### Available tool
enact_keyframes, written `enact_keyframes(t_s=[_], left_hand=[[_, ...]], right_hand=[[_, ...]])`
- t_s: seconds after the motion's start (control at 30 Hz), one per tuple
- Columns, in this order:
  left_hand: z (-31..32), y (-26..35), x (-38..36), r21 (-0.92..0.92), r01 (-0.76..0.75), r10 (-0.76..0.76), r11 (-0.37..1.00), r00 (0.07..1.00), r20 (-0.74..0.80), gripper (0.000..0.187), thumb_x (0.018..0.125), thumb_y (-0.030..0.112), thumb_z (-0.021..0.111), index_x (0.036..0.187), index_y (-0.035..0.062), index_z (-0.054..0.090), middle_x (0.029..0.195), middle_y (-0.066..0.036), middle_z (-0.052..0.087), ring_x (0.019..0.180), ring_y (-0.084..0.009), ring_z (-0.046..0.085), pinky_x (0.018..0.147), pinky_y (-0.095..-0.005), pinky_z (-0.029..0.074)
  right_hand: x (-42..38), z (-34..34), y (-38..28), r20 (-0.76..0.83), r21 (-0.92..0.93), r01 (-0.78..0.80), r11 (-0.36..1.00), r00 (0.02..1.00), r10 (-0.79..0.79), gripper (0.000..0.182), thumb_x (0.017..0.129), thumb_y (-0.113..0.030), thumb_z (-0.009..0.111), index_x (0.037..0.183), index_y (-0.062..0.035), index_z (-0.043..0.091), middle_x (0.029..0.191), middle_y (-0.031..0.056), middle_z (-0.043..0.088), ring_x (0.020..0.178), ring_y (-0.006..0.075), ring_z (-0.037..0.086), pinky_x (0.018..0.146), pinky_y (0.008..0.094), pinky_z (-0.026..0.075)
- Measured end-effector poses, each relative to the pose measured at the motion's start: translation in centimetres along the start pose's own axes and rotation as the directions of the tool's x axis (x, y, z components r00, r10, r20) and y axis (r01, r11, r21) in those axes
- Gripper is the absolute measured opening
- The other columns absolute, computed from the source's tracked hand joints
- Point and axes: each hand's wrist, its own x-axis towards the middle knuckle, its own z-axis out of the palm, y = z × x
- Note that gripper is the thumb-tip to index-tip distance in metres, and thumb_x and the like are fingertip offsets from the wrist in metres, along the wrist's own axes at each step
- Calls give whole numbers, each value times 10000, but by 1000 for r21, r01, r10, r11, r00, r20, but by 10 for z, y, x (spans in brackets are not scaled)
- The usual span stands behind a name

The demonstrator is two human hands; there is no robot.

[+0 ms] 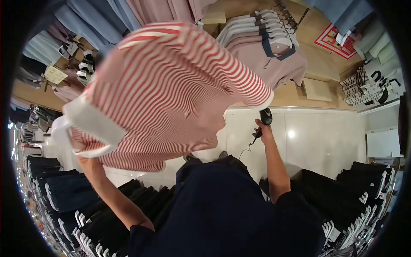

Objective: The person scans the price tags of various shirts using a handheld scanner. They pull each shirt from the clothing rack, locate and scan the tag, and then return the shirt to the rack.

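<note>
A red-and-white striped polo shirt (171, 85) with a white collar (92, 122) spreads across the upper left, partly blurred. My left hand (89, 165) is at its collar end, the fingers hidden behind the cloth as they hold it up. My right hand (264, 132) is wrapped round a black corded handheld device (266, 116), whose thin cable hangs below. The upper end of this device lies right by the shirt's white-cuffed sleeve (252, 88), and the sleeve may hide part of it.
Pink and white polo shirts (278, 60) hang on a rail ahead. Blue garments (85, 21) hang at the upper left. Racks of dark clothes (64, 190) on white hangers stand close on both sides. Striped garments (355, 88) hang at the right, above pale floor tiles (317, 137).
</note>
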Motion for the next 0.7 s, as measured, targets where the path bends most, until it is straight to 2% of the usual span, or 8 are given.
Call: enact_keyframes(t_s=[0.1, 0.23, 0.3, 0.37, 0.43, 0.5, 0.63, 0.7], left_hand=[[20, 59, -5, -171, -56, 37, 984, 993, -113, 380, 867, 42, 694, 1214, -79, 597, 1092, -134, 699, 964, -204, 694, 869, -319, 554], [-42, 72, 2, -70, 2, -5, 998, 999, -32, 297, 949, 93, 653, 1198, -62, 604, 1085, -122, 702, 983, -192, 692, 880, -332, 555], [-64, 58, 11, -15, 24, -25, 1000, 997, -77, 208, 990, 103, 609, 1136, -44, 620, 1053, -108, 702, 949, -169, 685, 861, -313, 538], [-89, 37, 22, 22, 20, -18, 1000, 997, -74, 182, 995, 102, 604, 1108, -40, 623, 1038, -101, 700, 939, -161, 676, 863, -299, 523], [-98, 21, 38, -1, 7, -7, 1000, 990, -139, 169, 1000, 101, 594, 1092, -38, 621, 1032, -99, 697, 956, -155, 661, 890, -288, 497], [-126, -5, 60, 43, -20, 27, 999, 987, -159, 170, 999, 92, 587, 1100, -40, 620, 1038, -104, 697, 970, -159, 659, 906, -289, 492], [-166, -45, 85, 186, -12, 48, 983, 980, -192, 154, 990, 59, 568, 1078, -45, 639, 1052, -103, 697, 981, -151, 652, 896, -285, 497], [-178, -71, 91, 135, 12, 9, 991, 988, -155, 165, 970, 83, 610, 1068, -40, 660, 1018, -70, 692, 943, -115, 625, 855, -258, 483]], right_hand=[[21, 14, 14, 123, 194, -69, 979, 991, 45, 305, 813, -185, 805, 1059, -121, 636, 1001, 3, 629, 844, 169, 614, 751, 358, 525], [62, 111, 52, 507, 495, -283, 822, 862, -8, 291, 911, -277, 655, 1151, -117, 621, 1077, 43, 675, 949, 213, 657, 821, 402, 532], [12, 173, 17, 638, 426, -407, 808, 769, 51, 416, 936, -324, 601, 1279, -90, 587, 1203, 80, 673, 1095, 283, 651, 1002, 451, 505], [-22, 212, 10, 771, 348, -444, 826, 636, 17, 372, 932, -302, 605, 1226, -75, 608, 1148, 104, 688, 1049, 264, 663, 943, 418, 534], [-40, 234, 11, 866, 277, -448, 850, 499, -19, 351, 915, -219, 641, 1208, -36, 580, 821, 72, 613, 690, 173, 587, 645, 313, 508], [-53, 242, 8, 831, 247, -357, 901, 557, -7, 337, 903, -173, 648, 1189, -13, 572, 751, 37, 561, 665, 138, 561, 625, 271, 481], [-60, 235, 6, 552, 411, -255, 875, 834, -16, 259, 883, -105, 663, 1118, -41, 575, 741, 27, 567, 607, 117, 546, 525, 261, 455], [-68, 229, 6, 489, 438, -169, 883, 869, -76, 254, 883, -118, 675, 1110, -53, 581, 745, 22, 574, 587, 121, 545, 507, 252, 452]])
